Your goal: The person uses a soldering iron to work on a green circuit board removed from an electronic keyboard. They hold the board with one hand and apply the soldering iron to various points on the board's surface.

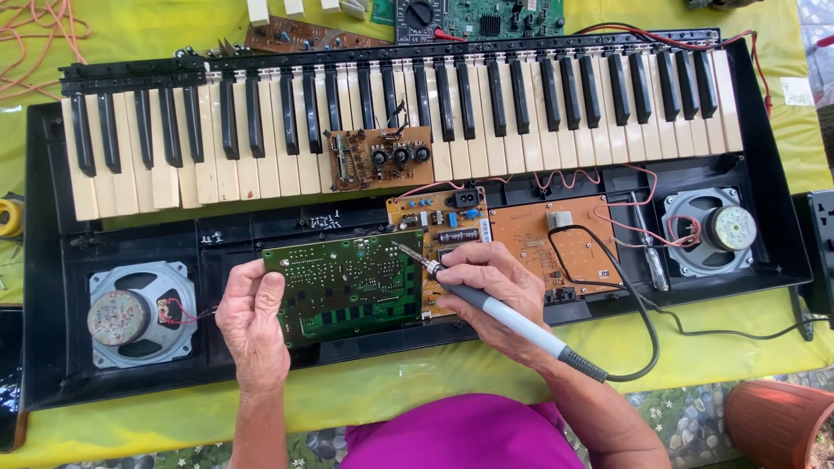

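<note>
An opened electronic keyboard (52, 260) lies across a yellow-green cloth, its keys (521, 95) at the far side. My left hand (252, 321) grips the left edge of a green circuit board (347, 282) and holds it tilted over the black case. My right hand (486, 287) holds a soldering iron (512, 317) like a pen, its metal tip (408, 254) resting on the green board's upper right corner. The iron's black cord (638, 313) loops off to the right.
An orange circuit board (565, 243) sits in the case right of my hands. A small brown board (380, 158) rests on the keys. Round speakers sit at left (139, 313) and right (717, 230). A multimeter (421, 17) and more boards lie beyond. A clay pot (777, 421) stands bottom right.
</note>
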